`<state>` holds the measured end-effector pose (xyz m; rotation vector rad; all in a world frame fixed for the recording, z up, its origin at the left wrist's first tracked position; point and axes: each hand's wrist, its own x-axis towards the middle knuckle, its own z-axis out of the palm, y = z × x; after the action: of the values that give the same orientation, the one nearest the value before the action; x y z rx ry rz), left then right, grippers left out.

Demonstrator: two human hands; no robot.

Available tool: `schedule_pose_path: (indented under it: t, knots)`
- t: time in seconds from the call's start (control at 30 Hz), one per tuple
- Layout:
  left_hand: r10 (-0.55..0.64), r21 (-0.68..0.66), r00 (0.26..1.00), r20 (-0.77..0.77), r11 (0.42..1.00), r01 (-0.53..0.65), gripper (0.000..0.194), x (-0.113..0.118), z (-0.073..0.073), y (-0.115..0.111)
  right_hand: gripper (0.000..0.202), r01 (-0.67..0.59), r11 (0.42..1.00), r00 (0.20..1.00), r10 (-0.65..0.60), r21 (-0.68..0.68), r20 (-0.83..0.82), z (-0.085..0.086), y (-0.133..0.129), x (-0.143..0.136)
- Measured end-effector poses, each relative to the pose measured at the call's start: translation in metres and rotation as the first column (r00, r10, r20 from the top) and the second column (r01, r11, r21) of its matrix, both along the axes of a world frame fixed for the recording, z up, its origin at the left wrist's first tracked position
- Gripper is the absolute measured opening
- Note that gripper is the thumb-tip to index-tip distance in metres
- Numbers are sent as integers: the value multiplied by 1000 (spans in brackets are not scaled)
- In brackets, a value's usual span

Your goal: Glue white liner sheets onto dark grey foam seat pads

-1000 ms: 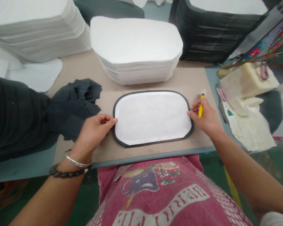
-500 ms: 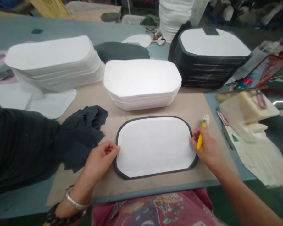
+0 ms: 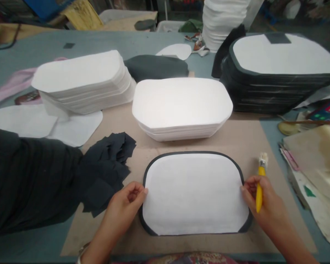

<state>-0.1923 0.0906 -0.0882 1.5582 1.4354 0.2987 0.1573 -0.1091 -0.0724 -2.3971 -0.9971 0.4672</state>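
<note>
White with a dark rim, the panel point(image 3: 195, 194) lies flat on the board point(image 3: 250, 141) in the lower middle of the frame, between your two hands. Your left hand point(image 3: 126, 207) has a narrow grip on its left edge, thumb on the white face and fingers curled in at the rim. Your right hand point(image 3: 268, 207) has a narrow grip at the panel's right edge and also holds the brush point(image 3: 259, 194), its yellow handle across your fingers and its pale bristles pointing up the frame. A bracelet point(image 3: 84, 247) shows on your left wrist at the bottom edge.

Just above the panel, apart from it, you have the middle stack point(image 3: 181, 104) of white pieces. The left stack point(image 3: 82, 73), also white, sits at upper left, with loose sheets point(image 3: 79, 126) below it. At upper right stands the dark stack point(image 3: 264, 93), whose white top carries a dark patch point(image 3: 277, 38). Dark scraps point(image 3: 107, 168) lie to the left of the panel, near your left hand, against a dark bundle point(image 3: 30, 179) at the left edge. The board rests on the blue-grey bench point(image 3: 96, 42). Toward the right edge, beside the board, you have a pink tool point(image 3: 291, 158) and pale cloth point(image 3: 316, 154).
</note>
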Motion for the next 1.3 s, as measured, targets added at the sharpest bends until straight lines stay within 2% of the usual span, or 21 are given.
schedule_pose_path:
  t: [0.1, 0.17, 0.2, 0.23, 0.27, 0.3, 0.37, 0.43, 0.53, 0.63, 0.7, 0.8, 0.93, 1.03, 1.13, 1.2, 1.3]
  knots:
    - [-66, 42, 994, -87, 997, 69, 32, 2, 13, -1, 33, 11, 1000, 1000, -10, -23, 18, -2, -2, 5]
    - [-40, 201, 975, -219, 976, 85, 26, 11, 27, -6, 38, 16, 999, 999, -15, -49, 30, -4, -3, 9]
    - [-10, 329, 960, -280, 939, 105, 25, 19, 34, -11, 40, 16, 998, 999, -14, -61, 39, -5, -3, 11]
    - [14, 463, 944, -330, 874, 149, 28, 29, 40, -17, 41, 17, 997, 999, -13, -70, 52, -7, -3, 12]
    - [-2, 575, 934, -357, 787, 222, 32, 40, 44, -24, 42, 19, 997, 998, -13, -79, 69, -8, -3, 14]
    - [-82, 631, 922, -378, 706, 321, 39, 53, 46, -30, 42, 19, 996, 996, -12, -87, 85, -8, -3, 14]
    - [-272, 634, 852, -447, 576, 516, 55, 78, 44, -42, 41, 9, 995, 995, 2, -103, 104, -8, -4, 15]
    - [-374, 586, 782, -499, 520, 622, 66, 96, 37, -50, 42, -26, 992, 991, 41, -121, 127, -5, -5, 14]
    - [-409, 529, 745, -528, 528, 665, 68, 106, 26, -53, 41, -88, 985, 948, 128, -146, 290, 2, -2, 5]
    - [-417, 528, 744, -523, 527, 666, 68, 104, 20, -51, 29, -220, 975, 884, 212, -28, 416, 5, 13, -20]
    - [-408, 545, 751, -519, 519, 658, 68, 103, 18, -50, 16, -340, 936, 879, 280, 95, 385, 2, 29, -40]
    - [-399, 562, 756, -519, 507, 653, 66, 103, 17, -49, 12, -461, 876, 855, 394, 144, 338, -10, 50, -61]
    - [-403, 548, 754, -519, 520, 655, 66, 104, 17, -51, 16, -484, 858, 842, 403, 172, 359, -23, 58, -68]
    - [-401, 541, 747, -530, 519, 662, 66, 104, 18, -53, 19, -468, 865, 861, 399, 183, 316, -21, 54, -65]
    - [-392, 549, 749, -534, 513, 660, 65, 104, 20, -53, 22, -444, 873, 886, 394, 201, 245, 3, 44, -56]
    - [-387, 557, 757, -526, 515, 651, 64, 104, 23, -54, 29, -470, 858, 873, 417, 207, 251, 30, 37, -43]
    - [-401, 574, 767, -501, 509, 641, 59, 104, 27, -56, 42, -569, 804, 801, 493, 174, 340, 76, 38, -16]
